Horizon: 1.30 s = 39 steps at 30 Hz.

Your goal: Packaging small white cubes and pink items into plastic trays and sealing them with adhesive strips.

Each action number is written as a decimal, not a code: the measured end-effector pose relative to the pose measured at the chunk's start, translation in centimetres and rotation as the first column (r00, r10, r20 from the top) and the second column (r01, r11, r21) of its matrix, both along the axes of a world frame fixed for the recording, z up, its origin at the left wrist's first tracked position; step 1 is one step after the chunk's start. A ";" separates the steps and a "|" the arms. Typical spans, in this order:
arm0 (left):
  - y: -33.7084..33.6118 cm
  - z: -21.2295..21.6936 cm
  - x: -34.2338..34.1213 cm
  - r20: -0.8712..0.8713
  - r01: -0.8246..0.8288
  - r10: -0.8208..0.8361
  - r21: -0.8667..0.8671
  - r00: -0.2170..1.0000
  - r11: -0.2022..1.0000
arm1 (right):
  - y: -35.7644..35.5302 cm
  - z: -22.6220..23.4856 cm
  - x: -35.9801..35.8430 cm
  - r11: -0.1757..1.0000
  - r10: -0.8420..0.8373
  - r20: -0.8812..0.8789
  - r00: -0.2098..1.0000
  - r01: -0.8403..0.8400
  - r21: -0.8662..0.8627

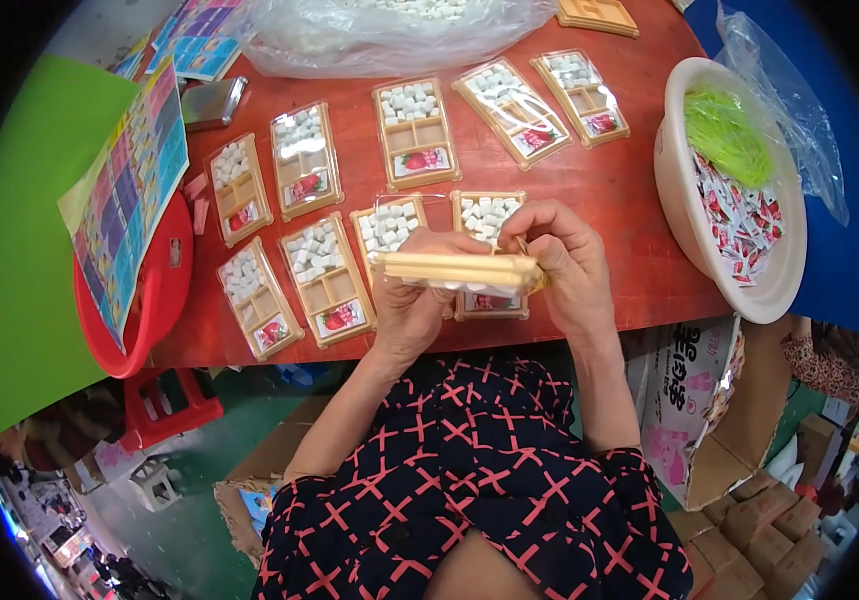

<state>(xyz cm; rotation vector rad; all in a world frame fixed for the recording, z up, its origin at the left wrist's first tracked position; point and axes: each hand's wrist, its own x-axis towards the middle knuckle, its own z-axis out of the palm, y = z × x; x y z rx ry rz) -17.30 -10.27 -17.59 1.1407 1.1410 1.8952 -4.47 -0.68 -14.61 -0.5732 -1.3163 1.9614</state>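
My left hand (411, 310) grips a tan plastic compartment box (454, 267), held edge-on above the table's front edge. Two tan layers show along its side; its contents are hidden from here. At the box's right end, my right hand (571, 268) pinches the corner between thumb and fingers. Just behind and below my hands lie two similar boxes, one a tray of white pieces (389, 222), the other a tray (489, 210) partly covered by the held box. Each tray in the rows holds small white cube-like pieces, and most show a packet with a red strawberry picture.
Several more filled trays (416, 133) stand in rows on the red table (609, 215). A clear bag of white pieces (389, 40) lies at the back. On the right is a cream basin (671, 190) of packets and green strands; on the left, a red basin (164, 270) under printed sheets (129, 190).
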 end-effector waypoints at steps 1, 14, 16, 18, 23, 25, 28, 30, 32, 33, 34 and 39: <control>-0.4 0.0 0.0 0.097 0.020 -0.013 -0.075 0.995 0.997 | 0.2 -0.1 0.0 0.992 0.059 -0.056 0.997 -0.065 -0.110; 1.3 1.0 -0.9 0.023 0.244 -0.246 0.047 0.969 0.969 | 1.2 1.5 -0.1 0.894 0.266 -0.016 0.964 -0.253 -0.369; 1.8 0.8 -1.0 -0.032 0.247 -0.246 0.049 0.969 0.968 | 1.2 0.9 0.3 0.943 0.275 -0.051 0.960 -0.280 -0.182; 2.2 0.6 -0.9 -0.086 0.244 -0.239 0.058 0.967 0.968 | 1.6 1.0 0.8 0.942 0.289 -0.019 0.957 -0.288 -0.173; 2.4 0.4 0.2 -0.062 0.146 -0.136 0.197 0.989 0.970 | 2.1 0.7 0.2 0.940 0.273 0.091 0.958 -0.286 0.189; 2.4 0.6 0.0 -0.089 0.151 -0.136 0.195 0.987 0.969 | 2.2 0.6 0.3 0.930 0.194 0.158 0.968 -0.233 0.285; 2.6 0.7 -0.8 -0.145 0.209 -0.185 0.168 0.972 0.963 | 2.2 1.0 1.0 0.935 0.247 0.269 0.931 -0.302 0.185; 2.5 0.7 -0.9 -0.188 0.258 -0.230 0.140 0.955 0.956 | 1.7 1.4 1.2 0.957 0.231 0.289 0.929 -0.270 0.103; 1.8 0.2 -0.4 -0.105 0.137 -0.131 0.056 0.986 0.989 | 1.7 1.7 1.3 0.972 0.216 0.310 0.926 -0.235 0.024; 2.0 -0.1 -0.6 -0.089 0.156 -0.145 0.130 0.985 0.979 | 1.8 1.8 1.3 0.975 0.222 0.252 0.942 -0.209 -0.076; 1.2 0.0 -0.4 -0.011 0.060 -0.061 -0.015 0.998 0.998 | 1.9 2.0 1.4 0.966 0.222 0.194 0.956 -0.189 -0.176; 2.4 1.8 0.9 0.256 -0.042 0.097 -0.214 0.962 0.976 | 1.2 0.5 1.7 0.995 0.001 0.097 0.995 -0.011 0.100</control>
